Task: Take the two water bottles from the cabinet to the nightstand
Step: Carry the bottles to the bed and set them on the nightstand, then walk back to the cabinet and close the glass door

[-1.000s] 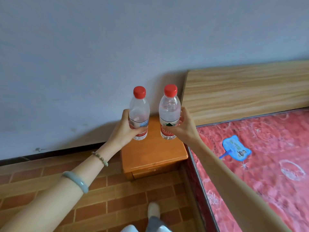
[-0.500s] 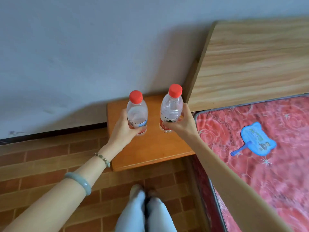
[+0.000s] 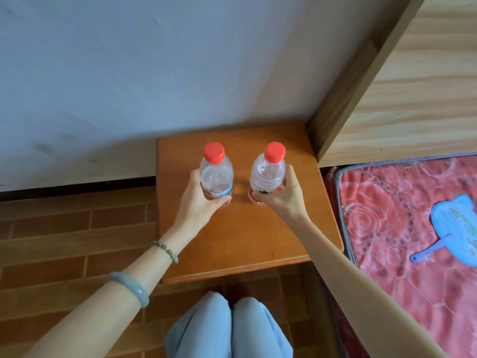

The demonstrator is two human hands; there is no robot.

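Note:
Two clear water bottles with red caps stand upright over the orange wooden nightstand (image 3: 240, 241). My left hand (image 3: 198, 202) is wrapped around the lower body of the left bottle (image 3: 216, 174). My right hand (image 3: 281, 197) grips the right bottle (image 3: 268, 171) at its label. The bottles are side by side, a small gap apart, above the middle of the nightstand top. Their bases are hidden by my fingers, so I cannot tell whether they touch the wood.
A pale wall (image 3: 154, 73) runs behind the nightstand. The wooden headboard (image 3: 413, 86) and a bed with a red mattress (image 3: 413, 241) lie to the right, a blue fan (image 3: 454, 223) on it. Brown floor tiles (image 3: 64, 228) lie at left. My knees (image 3: 229, 329) are below.
I have moved closer and the view looks more steeply down on the nightstand. Both bottles have come lower over its top, still held in my hands.

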